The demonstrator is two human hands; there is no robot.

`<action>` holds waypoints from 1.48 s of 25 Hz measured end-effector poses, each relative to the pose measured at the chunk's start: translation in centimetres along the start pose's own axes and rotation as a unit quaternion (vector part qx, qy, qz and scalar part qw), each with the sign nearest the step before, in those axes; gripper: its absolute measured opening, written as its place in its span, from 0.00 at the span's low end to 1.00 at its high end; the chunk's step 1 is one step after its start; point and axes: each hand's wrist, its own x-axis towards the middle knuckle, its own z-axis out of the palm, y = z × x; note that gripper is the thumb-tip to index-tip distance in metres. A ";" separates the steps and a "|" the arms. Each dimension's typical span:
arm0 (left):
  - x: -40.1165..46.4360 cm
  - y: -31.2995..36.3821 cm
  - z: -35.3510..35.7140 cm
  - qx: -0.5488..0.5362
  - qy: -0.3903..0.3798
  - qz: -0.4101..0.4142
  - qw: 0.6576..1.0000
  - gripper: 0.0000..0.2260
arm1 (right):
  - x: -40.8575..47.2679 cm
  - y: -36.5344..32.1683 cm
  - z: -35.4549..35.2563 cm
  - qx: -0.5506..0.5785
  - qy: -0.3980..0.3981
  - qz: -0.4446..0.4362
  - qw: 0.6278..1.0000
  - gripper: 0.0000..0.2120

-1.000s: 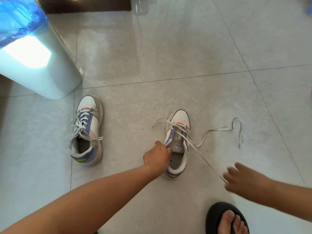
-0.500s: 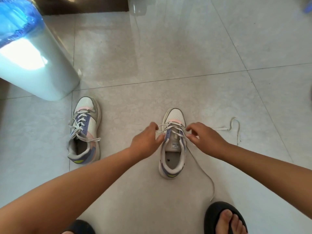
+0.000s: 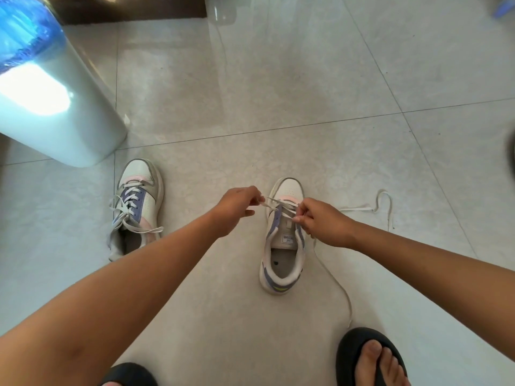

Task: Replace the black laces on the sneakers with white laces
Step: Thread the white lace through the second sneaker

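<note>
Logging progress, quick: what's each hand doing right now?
Left hand: pinching the white lace.
Right hand: pinching the same lace over the sneaker.

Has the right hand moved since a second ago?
Yes. The right hand has come up from the floor near the sandal to the sneaker, pinching its lace.

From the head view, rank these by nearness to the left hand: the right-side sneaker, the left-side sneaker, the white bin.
From the left hand:
1. Right-side sneaker, just right of the hand, its lace in the fingers.
2. Left-side sneaker, off to the left on the floor.
3. White bin, far upper left.
</note>
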 end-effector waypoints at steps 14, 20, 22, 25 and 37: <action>-0.3 -0.7 -2.0 0.067 0.033 0.030 0.997 0.04 | -2.2 0.3 1.2 0.033 -0.039 0.004 0.999 0.09; -0.6 -1.1 -1.7 0.068 -0.022 -0.004 0.997 0.06 | -2.2 0.4 1.5 0.032 -0.023 0.010 0.999 0.08; -0.7 -1.3 -1.6 0.100 -0.034 -0.020 0.994 0.08 | -2.2 0.3 1.6 0.028 -0.019 0.015 0.999 0.08; -0.8 -0.9 -2.4 0.069 -0.094 -0.051 0.992 0.10 | -2.3 0.2 1.7 0.014 -0.010 0.020 1.000 0.09; -4.8 -5.0 1.1 0.380 -0.119 -0.072 0.914 0.21 | -4.0 -1.3 2.2 -0.130 0.028 0.022 0.991 0.03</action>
